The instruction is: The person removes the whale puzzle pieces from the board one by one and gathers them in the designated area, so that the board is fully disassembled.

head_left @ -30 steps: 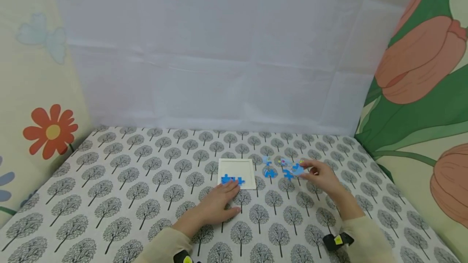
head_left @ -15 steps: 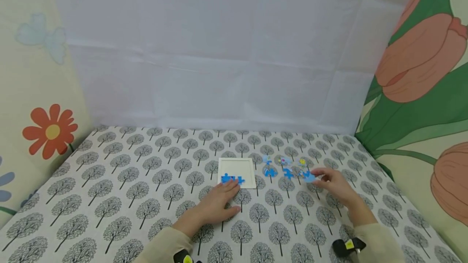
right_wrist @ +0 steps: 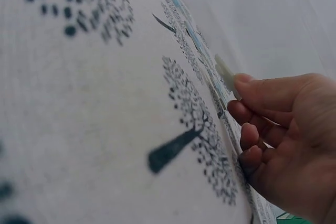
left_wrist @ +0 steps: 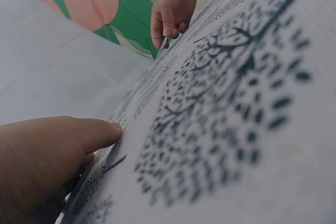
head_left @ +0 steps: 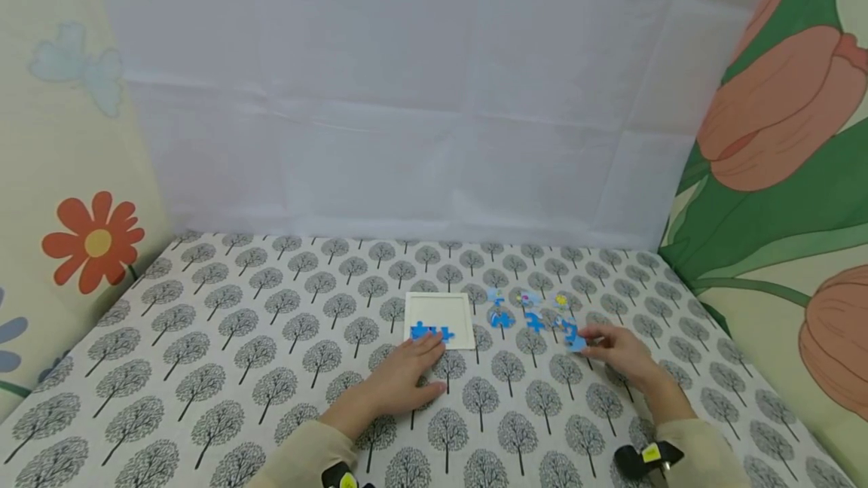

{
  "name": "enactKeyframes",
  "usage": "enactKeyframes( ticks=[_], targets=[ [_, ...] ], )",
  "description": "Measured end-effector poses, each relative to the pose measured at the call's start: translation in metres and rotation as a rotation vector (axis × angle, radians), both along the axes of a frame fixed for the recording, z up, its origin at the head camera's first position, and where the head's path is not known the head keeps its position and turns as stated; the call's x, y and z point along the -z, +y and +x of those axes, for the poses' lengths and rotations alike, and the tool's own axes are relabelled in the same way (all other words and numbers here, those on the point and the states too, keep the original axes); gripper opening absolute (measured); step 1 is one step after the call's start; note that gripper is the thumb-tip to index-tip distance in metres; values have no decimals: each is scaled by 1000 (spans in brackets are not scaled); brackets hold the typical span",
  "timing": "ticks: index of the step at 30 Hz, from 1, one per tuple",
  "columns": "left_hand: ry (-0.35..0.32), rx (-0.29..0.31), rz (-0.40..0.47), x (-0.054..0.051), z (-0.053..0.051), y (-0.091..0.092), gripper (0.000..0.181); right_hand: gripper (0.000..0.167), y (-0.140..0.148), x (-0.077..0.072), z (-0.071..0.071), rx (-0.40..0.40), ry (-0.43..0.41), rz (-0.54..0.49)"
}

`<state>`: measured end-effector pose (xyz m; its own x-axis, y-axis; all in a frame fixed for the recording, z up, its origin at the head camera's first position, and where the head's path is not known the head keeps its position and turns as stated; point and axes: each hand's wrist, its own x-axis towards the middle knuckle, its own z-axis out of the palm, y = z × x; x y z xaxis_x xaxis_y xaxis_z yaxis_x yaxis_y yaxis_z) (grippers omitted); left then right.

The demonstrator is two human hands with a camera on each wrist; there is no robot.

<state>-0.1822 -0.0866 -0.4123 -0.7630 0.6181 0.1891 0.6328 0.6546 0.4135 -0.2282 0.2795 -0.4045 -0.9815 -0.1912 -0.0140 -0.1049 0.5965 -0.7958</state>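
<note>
My right hand pinches a blue jigsaw piece between thumb and fingers, at the right end of the loose pieces. In the right wrist view, that hand holds the piece tilted, its pale edge toward the camera. My left hand lies flat with fingers extended, fingertips on the lower edge of a white square puzzle frame. Joined blue jigsaw pieces lie along the bottom of that frame, partly covered by the fingers. The left wrist view shows the left thumb stretched out over the cloth.
Right of the frame lie several loose puzzle pieces, among them a blue one, another blue one and one with a yellow flower. A tree-print cloth covers the table. White sheeting hangs behind it.
The right hand has moved right and toward the near side, drawing its blue jigsaw piece away from the other loose pieces and turning it. The left hand has stayed in place.
</note>
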Motion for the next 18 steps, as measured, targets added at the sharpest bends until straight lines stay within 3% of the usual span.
enactKeyframes(
  ticks=[7,18],
  targets=[
    [-20,-12,-11,1,0,1,59,34,0,3,-1,15,-12,12],
    [-34,-33,-60,-1,-1,2,59,31,-2,1,0,-46,11,48]
  ],
)
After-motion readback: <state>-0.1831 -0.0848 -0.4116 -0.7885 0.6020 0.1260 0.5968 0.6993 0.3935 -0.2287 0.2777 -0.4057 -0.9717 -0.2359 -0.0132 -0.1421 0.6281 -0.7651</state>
